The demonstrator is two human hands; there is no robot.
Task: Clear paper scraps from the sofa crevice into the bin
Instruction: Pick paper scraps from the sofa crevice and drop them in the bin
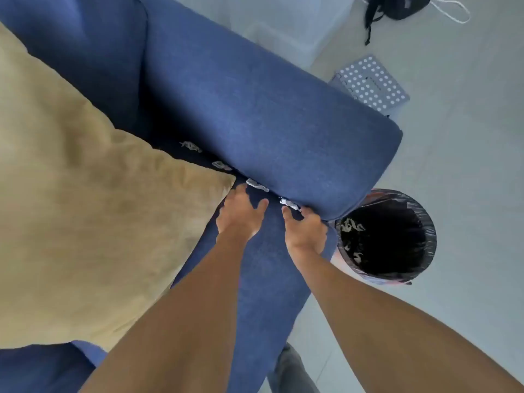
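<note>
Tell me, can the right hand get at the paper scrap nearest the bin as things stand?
Probably yes. The right hand has its fingers right beside that paper scrap in the crevice, with nothing between them; the cushion sits off to the left.

Soft, even daylight fills the scene; shadows are weak. The whole picture is slightly blurred, and the wide lens bends its edges.

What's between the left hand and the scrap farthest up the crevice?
Head view: from the left hand up the crevice to the farthest scrap, two other scraps lie wedged: one just off the fingertips, another farther up. Otherwise blue sofa fabric.
</note>
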